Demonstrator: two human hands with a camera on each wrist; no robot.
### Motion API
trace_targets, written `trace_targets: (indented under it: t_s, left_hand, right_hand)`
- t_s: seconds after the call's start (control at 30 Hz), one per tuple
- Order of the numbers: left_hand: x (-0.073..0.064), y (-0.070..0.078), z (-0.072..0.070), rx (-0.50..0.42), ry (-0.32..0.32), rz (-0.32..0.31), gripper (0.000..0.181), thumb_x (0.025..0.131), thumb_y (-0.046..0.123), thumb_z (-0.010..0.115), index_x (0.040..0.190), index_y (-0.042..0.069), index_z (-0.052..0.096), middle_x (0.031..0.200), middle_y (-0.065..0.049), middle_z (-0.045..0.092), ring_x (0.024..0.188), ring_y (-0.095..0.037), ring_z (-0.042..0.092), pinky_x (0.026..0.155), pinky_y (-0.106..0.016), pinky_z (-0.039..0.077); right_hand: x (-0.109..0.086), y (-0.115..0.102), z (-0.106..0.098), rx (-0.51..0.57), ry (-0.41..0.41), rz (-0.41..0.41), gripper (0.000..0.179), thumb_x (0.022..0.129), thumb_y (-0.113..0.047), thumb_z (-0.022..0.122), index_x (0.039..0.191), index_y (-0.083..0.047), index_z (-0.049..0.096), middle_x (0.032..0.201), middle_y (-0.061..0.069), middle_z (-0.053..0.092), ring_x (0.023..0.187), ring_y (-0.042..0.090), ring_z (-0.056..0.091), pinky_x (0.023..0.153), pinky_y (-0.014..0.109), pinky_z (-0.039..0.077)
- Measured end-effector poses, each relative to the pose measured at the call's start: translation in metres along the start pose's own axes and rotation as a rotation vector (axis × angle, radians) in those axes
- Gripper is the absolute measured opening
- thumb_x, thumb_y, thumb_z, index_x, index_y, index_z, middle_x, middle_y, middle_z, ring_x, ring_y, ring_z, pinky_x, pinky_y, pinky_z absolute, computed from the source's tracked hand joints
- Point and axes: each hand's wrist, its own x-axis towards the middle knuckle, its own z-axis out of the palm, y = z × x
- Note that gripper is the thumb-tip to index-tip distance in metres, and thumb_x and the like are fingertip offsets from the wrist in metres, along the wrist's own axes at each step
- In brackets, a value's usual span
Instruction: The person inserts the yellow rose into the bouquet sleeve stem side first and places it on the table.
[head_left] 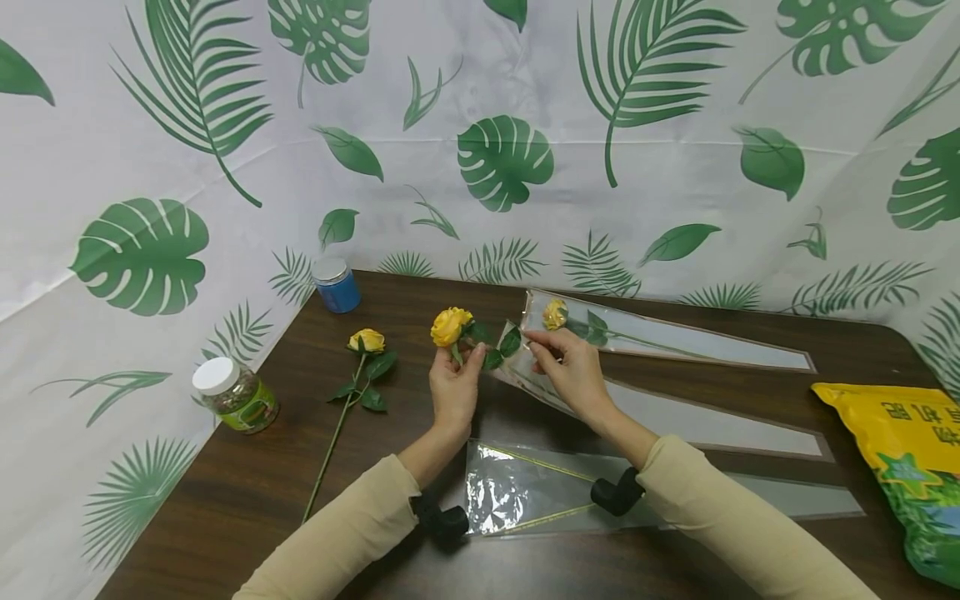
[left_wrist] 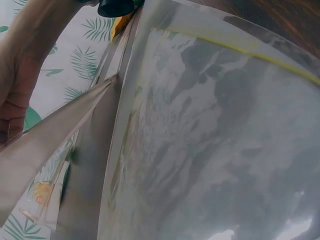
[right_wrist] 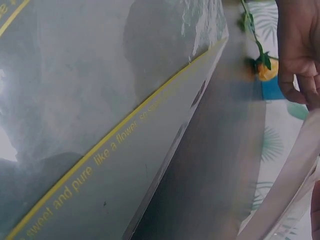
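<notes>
My left hand (head_left: 453, 390) holds a yellow artificial rose (head_left: 450, 326) just below its bloom, between thumb and fingers. Its green leaves lie against the mouth of a clear tapered flower sleeve (head_left: 660, 410). The thumb and fingers of my right hand (head_left: 576, 371) pinch that sleeve's raised upper edge. The rose's lower stem seems to run inside the sleeve, though the plastic blurs it. In the left wrist view, the lifted sleeve edge (left_wrist: 60, 127) slants up beside a hand. The right wrist view shows the fingers of my left hand (right_wrist: 300, 55) above the pale sleeve edge (right_wrist: 285, 200).
Behind lies a sleeve (head_left: 720, 343) with a yellow rose inside. A flat sleeve with yellow lines (head_left: 540, 492) lies in front. Another yellow rose (head_left: 367, 341), a green-labelled jar (head_left: 238, 396) and a blue jar (head_left: 337, 287) are at left. A yellow-green bag (head_left: 907, 467) lies right.
</notes>
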Motion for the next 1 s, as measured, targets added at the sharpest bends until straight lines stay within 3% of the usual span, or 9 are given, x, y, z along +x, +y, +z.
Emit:
trace_targets:
  t_s: [0.13,0.27,0.43,0.57,0.7,0.9,1.0]
  left_hand:
    - [0.0004,-0.001,-0.0009,-0.011,-0.022,-0.038,0.029,0.085,0.001,0.066,0.109,-0.003,0.05,0.09,-0.01,0.069,0.078,-0.003,0.063,0.075,-0.016,0.051]
    - [-0.0001,-0.0013,-0.0007,0.035,-0.031,-0.06,0.033,0.082,0.001,0.07,0.108,-0.001,0.049,0.087,-0.006,0.068,0.075,-0.002,0.061,0.071,-0.016,0.049]
    - [-0.0017,-0.0022,-0.0002,0.097,-0.051,-0.066,0.04,0.081,0.0,0.07,0.113,-0.003,0.048,0.085,-0.004,0.063,0.073,-0.004,0.057,0.067,-0.016,0.047]
    - [-0.0015,-0.0033,-0.0007,0.082,-0.062,-0.04,0.049,0.081,-0.002,0.069,0.123,-0.003,0.044,0.105,-0.015,0.062,0.093,-0.016,0.061,0.08,-0.02,0.049]
    - [-0.0014,-0.0033,-0.0018,0.021,-0.084,-0.016,0.054,0.088,0.004,0.064,0.134,0.0,0.038,0.126,-0.021,0.054,0.112,-0.023,0.055,0.092,-0.031,0.05]
    - [-0.0018,-0.0016,-0.0044,-0.041,-0.109,0.013,0.042,0.1,0.022,0.047,0.136,0.004,0.038,0.116,-0.02,0.055,0.072,-0.011,0.065,0.079,-0.029,0.055]
    - [-0.0018,-0.0009,-0.005,-0.046,-0.104,0.007,0.041,0.102,0.028,0.041,0.135,0.004,0.04,0.115,-0.017,0.056,0.065,-0.008,0.065,0.078,-0.026,0.055]
  right_hand:
    - [0.0003,0.0001,0.0002,0.012,-0.001,0.003,0.018,0.088,0.002,0.061,0.105,0.004,0.069,0.087,0.016,0.064,0.063,0.027,0.065,0.056,0.022,0.055]
    - [0.0003,-0.0004,-0.0001,0.026,-0.001,0.01,0.018,0.088,0.003,0.061,0.104,0.005,0.068,0.087,0.017,0.063,0.063,0.031,0.065,0.057,0.025,0.056]
    - [-0.0004,-0.0009,-0.0011,-0.006,0.004,-0.001,0.018,0.088,0.003,0.061,0.104,0.005,0.069,0.086,0.016,0.063,0.061,0.026,0.065,0.056,0.021,0.054]
    - [-0.0009,-0.0002,-0.0015,-0.021,0.015,-0.009,0.018,0.087,0.004,0.062,0.103,0.005,0.069,0.085,0.016,0.064,0.06,0.024,0.065,0.054,0.017,0.052]
    - [-0.0003,0.0004,-0.0015,-0.037,0.025,-0.009,0.018,0.086,0.003,0.064,0.103,0.005,0.069,0.084,0.015,0.064,0.06,0.023,0.065,0.053,0.015,0.05]
    - [0.0006,-0.0004,-0.0016,-0.041,0.017,-0.005,0.018,0.086,0.003,0.063,0.104,0.005,0.069,0.086,0.015,0.064,0.061,0.023,0.066,0.054,0.014,0.05]
    - [0.0008,-0.001,-0.0018,-0.031,0.015,-0.001,0.018,0.086,0.003,0.063,0.104,0.005,0.069,0.086,0.016,0.064,0.061,0.024,0.066,0.054,0.014,0.051]
